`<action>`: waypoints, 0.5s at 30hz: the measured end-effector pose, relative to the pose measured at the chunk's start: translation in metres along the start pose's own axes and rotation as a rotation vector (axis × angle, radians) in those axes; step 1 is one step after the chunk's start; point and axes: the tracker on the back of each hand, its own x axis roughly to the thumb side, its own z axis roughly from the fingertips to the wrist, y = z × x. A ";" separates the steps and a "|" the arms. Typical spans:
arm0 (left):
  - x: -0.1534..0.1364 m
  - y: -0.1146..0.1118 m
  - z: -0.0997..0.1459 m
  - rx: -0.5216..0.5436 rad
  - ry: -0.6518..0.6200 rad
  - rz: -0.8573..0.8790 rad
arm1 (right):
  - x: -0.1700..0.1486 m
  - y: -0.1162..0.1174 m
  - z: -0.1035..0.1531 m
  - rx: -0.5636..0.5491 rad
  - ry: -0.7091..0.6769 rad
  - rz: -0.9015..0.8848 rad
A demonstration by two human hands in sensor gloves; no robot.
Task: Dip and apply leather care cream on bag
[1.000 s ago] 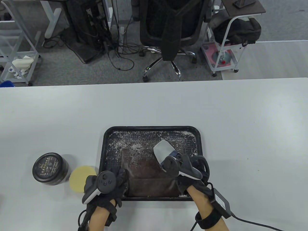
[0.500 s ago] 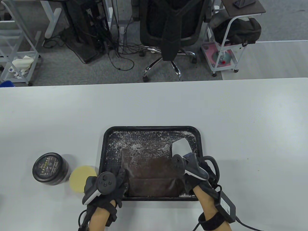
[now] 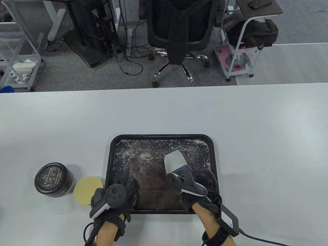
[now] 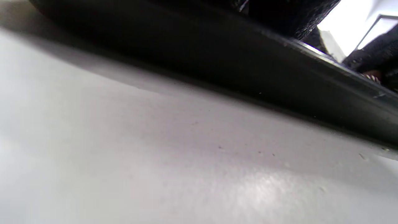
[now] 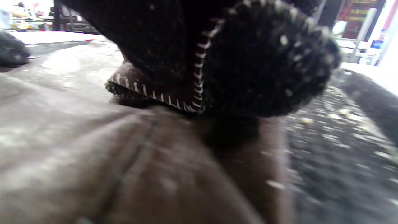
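A brown leather bag (image 3: 153, 179) lies flat in a black tray (image 3: 161, 136) whose floor is speckled with white crumbs. My left hand (image 3: 129, 188) reaches over the tray's front left corner, its fingers resting on the bag's left edge. My right hand (image 3: 194, 179) lies on the right part of the bag, mostly hidden under its white tracker. In the right wrist view its gloved fingertips (image 5: 267, 62) press on the bag (image 5: 93, 174), and I see nothing held between them. A black cream jar (image 3: 53, 180) and a round yellow sponge (image 3: 87, 190) sit on the table left of the tray.
The left wrist view shows only the tray's dark rim (image 4: 248, 68) above the white table (image 4: 155, 161). An office chair (image 3: 179, 33) and wheeled carts (image 3: 241, 56) stand on the floor beyond the table's far edge.
My right hand slid right across the bag, then came back left toward its middle. The left hand barely moved, staying at the tray's front left corner.
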 end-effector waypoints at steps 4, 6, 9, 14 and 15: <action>0.001 0.000 0.000 0.002 0.003 -0.013 | 0.030 -0.004 -0.010 -0.028 -0.073 -0.003; 0.001 0.000 0.000 0.002 0.004 -0.013 | 0.043 -0.004 -0.015 -0.041 -0.100 -0.029; 0.001 -0.001 0.000 0.000 0.004 -0.007 | 0.066 -0.005 -0.020 -0.096 -0.149 0.024; 0.001 -0.001 0.000 -0.004 0.005 -0.003 | 0.093 -0.004 -0.026 -0.141 -0.223 -0.018; 0.001 -0.001 0.000 -0.004 0.005 -0.001 | 0.097 -0.004 -0.026 -0.142 -0.230 -0.018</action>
